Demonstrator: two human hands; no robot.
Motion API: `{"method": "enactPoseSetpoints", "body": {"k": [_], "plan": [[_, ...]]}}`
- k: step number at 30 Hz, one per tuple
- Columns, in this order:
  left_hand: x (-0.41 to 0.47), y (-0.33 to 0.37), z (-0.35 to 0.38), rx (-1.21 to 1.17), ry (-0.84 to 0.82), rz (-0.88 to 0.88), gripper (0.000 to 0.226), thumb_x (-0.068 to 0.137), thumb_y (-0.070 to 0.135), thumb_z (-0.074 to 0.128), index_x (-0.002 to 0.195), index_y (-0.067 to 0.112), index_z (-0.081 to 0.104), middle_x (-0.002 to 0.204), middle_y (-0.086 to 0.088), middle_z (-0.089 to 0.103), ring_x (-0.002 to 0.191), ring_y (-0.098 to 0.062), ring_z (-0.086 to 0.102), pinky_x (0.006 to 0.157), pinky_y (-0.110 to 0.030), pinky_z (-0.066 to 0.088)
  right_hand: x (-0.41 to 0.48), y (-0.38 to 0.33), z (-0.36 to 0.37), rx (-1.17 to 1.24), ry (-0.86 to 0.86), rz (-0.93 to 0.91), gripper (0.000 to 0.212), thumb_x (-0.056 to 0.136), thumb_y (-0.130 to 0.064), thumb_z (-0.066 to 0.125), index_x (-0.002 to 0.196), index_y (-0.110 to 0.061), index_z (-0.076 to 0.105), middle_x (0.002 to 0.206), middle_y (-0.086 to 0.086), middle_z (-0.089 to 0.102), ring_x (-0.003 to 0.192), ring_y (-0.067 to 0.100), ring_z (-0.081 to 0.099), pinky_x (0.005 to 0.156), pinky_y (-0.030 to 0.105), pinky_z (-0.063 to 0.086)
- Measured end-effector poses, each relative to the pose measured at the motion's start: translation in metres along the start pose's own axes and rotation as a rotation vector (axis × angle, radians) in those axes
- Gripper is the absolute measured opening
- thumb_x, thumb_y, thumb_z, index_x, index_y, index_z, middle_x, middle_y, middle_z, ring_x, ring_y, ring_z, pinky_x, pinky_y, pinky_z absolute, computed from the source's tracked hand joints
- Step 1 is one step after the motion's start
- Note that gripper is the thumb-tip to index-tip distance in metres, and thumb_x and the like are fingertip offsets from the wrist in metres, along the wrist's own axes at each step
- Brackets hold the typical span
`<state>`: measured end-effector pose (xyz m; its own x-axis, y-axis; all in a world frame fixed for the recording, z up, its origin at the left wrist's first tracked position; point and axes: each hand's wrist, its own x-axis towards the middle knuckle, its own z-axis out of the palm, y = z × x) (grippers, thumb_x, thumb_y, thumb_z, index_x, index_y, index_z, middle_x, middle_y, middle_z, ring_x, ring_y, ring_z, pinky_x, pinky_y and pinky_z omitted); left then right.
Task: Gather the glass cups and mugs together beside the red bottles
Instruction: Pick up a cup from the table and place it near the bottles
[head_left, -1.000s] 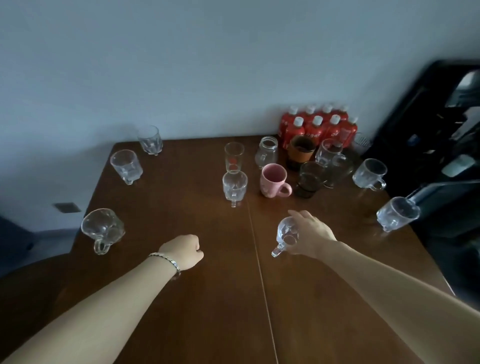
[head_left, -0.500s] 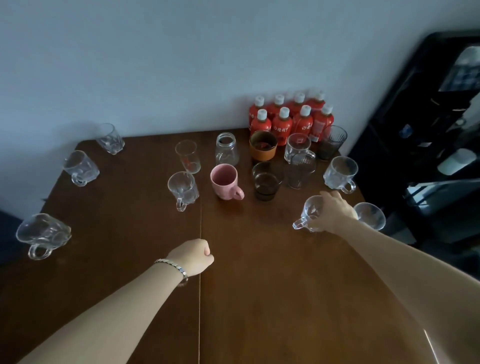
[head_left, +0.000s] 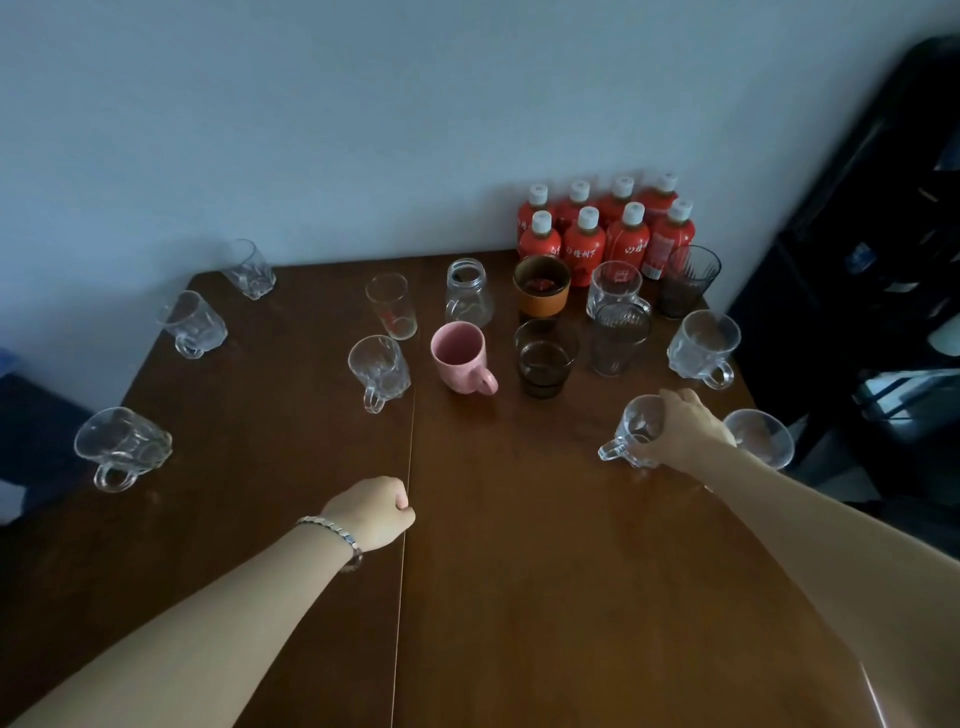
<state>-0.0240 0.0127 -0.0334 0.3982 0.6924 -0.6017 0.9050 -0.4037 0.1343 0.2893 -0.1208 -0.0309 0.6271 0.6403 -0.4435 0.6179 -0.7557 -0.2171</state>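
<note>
Several red bottles (head_left: 602, 228) with white caps stand at the table's far right, against the wall. In front of them sit a pink mug (head_left: 460, 358), a dark tumbler (head_left: 545, 358), an orange-banded cup (head_left: 542, 286), a small jar (head_left: 467, 293) and several clear glasses. My right hand (head_left: 680, 431) grips a clear glass mug (head_left: 631, 434) from above, its handle pointing left. Another glass mug (head_left: 761, 436) sits just right of that hand. My left hand (head_left: 374, 512) is a fist on the table, holding nothing. More glass mugs stand at the left: (head_left: 122, 447), (head_left: 195, 322), (head_left: 249, 267).
The brown table (head_left: 519, 597) has a seam down its middle. A glass mug (head_left: 379, 369) and a tall glass (head_left: 392, 306) stand near the centre. Dark furniture (head_left: 883, 260) stands off the right edge. A pale wall runs behind the table.
My right hand has carried the glass mug from the table's middle rightward, to beside the mug near the right edge. The view has panned right. My left fist has stayed put.
</note>
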Motion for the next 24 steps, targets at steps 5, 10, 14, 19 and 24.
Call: {"method": "enactPoseSetpoints", "body": {"k": [5,10,14,19,24], "plan": [[-0.004,-0.011,0.003,-0.015,-0.014,-0.028,0.025,0.094,0.030,0.046,0.106,0.017,0.062,0.102,0.002,0.067,0.089,-0.017,0.063,0.077,-0.028,0.048,-0.011,-0.033,-0.005,-0.114,0.033,-0.164,0.082,0.078,-0.043,0.072,0.145,-0.015,0.033,0.147,0.006,0.036,0.136,0.026,0.036,0.107,0.039,0.037],[-0.012,-0.046,0.004,-0.018,-0.022,-0.063,0.025,0.094,0.030,0.046,0.109,0.017,0.061,0.100,0.002,0.064,0.085,-0.017,0.058,0.073,-0.027,0.044,-0.027,-0.098,0.013,-0.111,-0.165,-0.309,0.045,0.090,-0.041,0.057,0.130,-0.021,0.052,0.121,0.000,0.062,0.110,0.021,0.060,0.090,0.033,0.051],[-0.019,-0.098,-0.001,-0.043,-0.031,-0.130,0.014,0.092,0.027,0.045,0.090,0.019,0.056,0.088,0.000,0.056,0.076,-0.021,0.052,0.065,-0.026,0.040,-0.046,-0.167,0.040,-0.187,-0.285,-0.422,0.042,0.092,-0.038,0.054,0.130,-0.020,0.052,0.126,0.002,0.058,0.114,0.020,0.057,0.094,0.034,0.050],[-0.021,-0.182,-0.017,-0.084,0.053,-0.198,0.023,0.094,0.027,0.045,0.107,0.016,0.060,0.101,-0.002,0.065,0.092,-0.022,0.065,0.072,-0.028,0.045,-0.062,-0.252,0.080,-0.232,-0.326,-0.500,0.041,0.093,-0.036,0.054,0.130,-0.018,0.053,0.129,0.002,0.057,0.116,0.020,0.056,0.094,0.033,0.049],[-0.005,-0.278,-0.042,-0.104,0.373,-0.203,0.041,0.093,0.026,0.052,0.133,0.018,0.047,0.132,-0.003,0.053,0.113,-0.022,0.059,0.084,-0.034,0.053,-0.073,-0.327,0.113,-0.232,-0.347,-0.449,0.041,0.093,-0.037,0.053,0.129,-0.018,0.053,0.130,0.003,0.056,0.118,0.021,0.055,0.097,0.034,0.047]]}}
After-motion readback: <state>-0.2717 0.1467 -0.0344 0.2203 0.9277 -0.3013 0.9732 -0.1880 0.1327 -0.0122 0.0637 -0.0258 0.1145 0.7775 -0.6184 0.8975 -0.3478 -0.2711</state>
